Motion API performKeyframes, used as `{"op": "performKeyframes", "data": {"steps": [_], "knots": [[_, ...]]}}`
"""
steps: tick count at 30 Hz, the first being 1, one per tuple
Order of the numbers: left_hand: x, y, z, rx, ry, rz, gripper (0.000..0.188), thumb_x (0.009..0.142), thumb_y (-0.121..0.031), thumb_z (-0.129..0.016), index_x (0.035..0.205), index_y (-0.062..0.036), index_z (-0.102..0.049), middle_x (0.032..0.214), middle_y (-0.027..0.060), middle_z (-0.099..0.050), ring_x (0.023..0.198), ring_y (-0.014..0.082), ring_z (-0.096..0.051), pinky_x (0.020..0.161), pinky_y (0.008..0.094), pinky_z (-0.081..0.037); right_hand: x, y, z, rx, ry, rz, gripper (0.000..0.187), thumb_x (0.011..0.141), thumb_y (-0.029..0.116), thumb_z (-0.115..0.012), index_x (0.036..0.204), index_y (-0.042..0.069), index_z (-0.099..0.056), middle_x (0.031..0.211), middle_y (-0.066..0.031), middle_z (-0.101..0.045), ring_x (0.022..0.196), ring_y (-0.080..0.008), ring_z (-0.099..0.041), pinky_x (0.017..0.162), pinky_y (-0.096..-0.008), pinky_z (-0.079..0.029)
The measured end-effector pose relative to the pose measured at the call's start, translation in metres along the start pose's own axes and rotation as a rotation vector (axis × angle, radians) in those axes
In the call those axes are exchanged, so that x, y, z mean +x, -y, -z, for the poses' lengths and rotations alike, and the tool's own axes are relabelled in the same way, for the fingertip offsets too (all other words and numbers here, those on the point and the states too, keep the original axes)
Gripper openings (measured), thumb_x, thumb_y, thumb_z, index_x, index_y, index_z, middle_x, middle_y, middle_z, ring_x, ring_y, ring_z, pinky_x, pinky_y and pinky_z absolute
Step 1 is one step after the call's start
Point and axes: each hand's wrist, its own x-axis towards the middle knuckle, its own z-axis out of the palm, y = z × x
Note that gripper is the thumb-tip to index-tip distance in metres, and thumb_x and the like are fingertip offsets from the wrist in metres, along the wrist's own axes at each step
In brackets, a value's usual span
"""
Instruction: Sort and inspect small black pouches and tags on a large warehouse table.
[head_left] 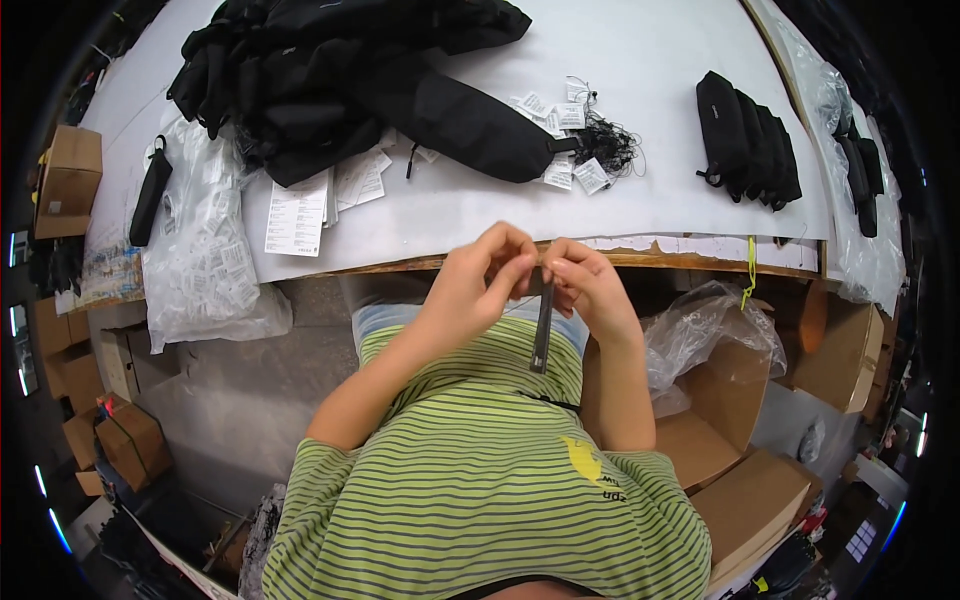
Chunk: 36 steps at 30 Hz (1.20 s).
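Just in front of the table's near edge, my two hands are raised close together. My right hand [592,285] is closed in a pinch at the top of a narrow dark strip [541,335], which hangs down in front of my striped shirt. Thumb and fingers of my left hand [485,275] are pressed together beside it; what they hold is too small to make out. Beyond the hands, a tangle of black strings [608,145] with white tags [568,118] lies on the table. A long black fabric pouch [475,125] reaches toward it from a black heap.
The black fabric heap [300,90] covers the table's far left. White printed sheets [296,215] and a clear bag of tags [200,240] lie nearer. Several black pouches [745,140] stand in a row at right. Cardboard boxes [745,510] and clear plastic [710,335] sit below.
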Motion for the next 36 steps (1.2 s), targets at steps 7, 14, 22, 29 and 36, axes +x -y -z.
{"op": "performKeyframes", "data": {"steps": [7, 14, 22, 29, 36], "knots": [[0.127, 0.057, -0.001, 0.929, -0.233, -0.554, 0.016, 0.079, -0.014, -0.065, 0.091, -0.0052, -0.058, 0.086, 0.0057, -0.06, 0.085, 0.0211, -0.054, 0.076, 0.0335, -0.041, -0.022, 0.01, 0.022, -0.01, -0.217, 0.083, 0.013, 0.085, 0.014, -0.06, 0.084, 0.001, -0.058, 0.063, 0.0016, -0.051, 0.048, -0.0039, -0.042, 0.044, -0.0185, -0.034], [0.117, 0.054, -0.005, 1.115, -0.198, -0.624, 0.017, 0.069, -0.016, -0.068, 0.084, -0.011, -0.06, 0.09, 0.0009, -0.06, 0.091, 0.0201, -0.051, 0.079, 0.0341, -0.037, -0.034, 0.003, 0.03, -0.102, -0.451, 0.144, 0.013, 0.084, 0.013, -0.063, 0.084, 0.0, -0.062, 0.06, 0.0029, -0.052, 0.046, -0.0026, -0.039, 0.043, -0.018, -0.03], [-0.022, 0.002, 0.018, 0.916, -0.414, -0.552, 0.02, 0.064, -0.008, -0.071, 0.083, -0.0119, -0.066, 0.086, -0.001, -0.059, 0.078, 0.0174, -0.049, 0.075, 0.0328, -0.035, 0.01, -0.009, -0.027, -0.436, -0.296, 0.19, 0.007, 0.082, 0.006, -0.066, 0.086, 0.001, -0.066, 0.059, 0.0096, -0.046, 0.053, 0.0015, -0.037, 0.048, -0.0164, -0.026], [-0.054, 0.003, 0.037, 0.458, -0.534, -0.02, 0.012, 0.07, -0.006, -0.071, 0.082, -0.0058, -0.069, 0.062, 0.0002, -0.049, 0.06, 0.0129, -0.04, 0.056, 0.027, -0.033, 0.026, -0.014, -0.065, -0.759, -0.101, 0.202, 0.014, 0.076, 0.007, -0.068, 0.089, 0.002, -0.066, 0.053, 0.0011, -0.043, 0.048, -0.0043, -0.035, 0.045, -0.0218, -0.028], [-0.053, -0.003, 0.034, 0.312, -0.489, -0.054, 0.01, 0.073, -0.005, -0.07, 0.083, -0.0043, -0.069, 0.07, 0.0017, -0.055, 0.059, 0.0093, -0.043, 0.055, 0.0216, -0.035, 0.019, -0.021, -0.07, -0.882, -0.162, 0.337, 0.012, 0.077, 0.007, -0.069, 0.088, 0.002, -0.067, 0.056, 0.0004, -0.048, 0.047, -0.0045, -0.038, 0.044, -0.0217, -0.03]]}}
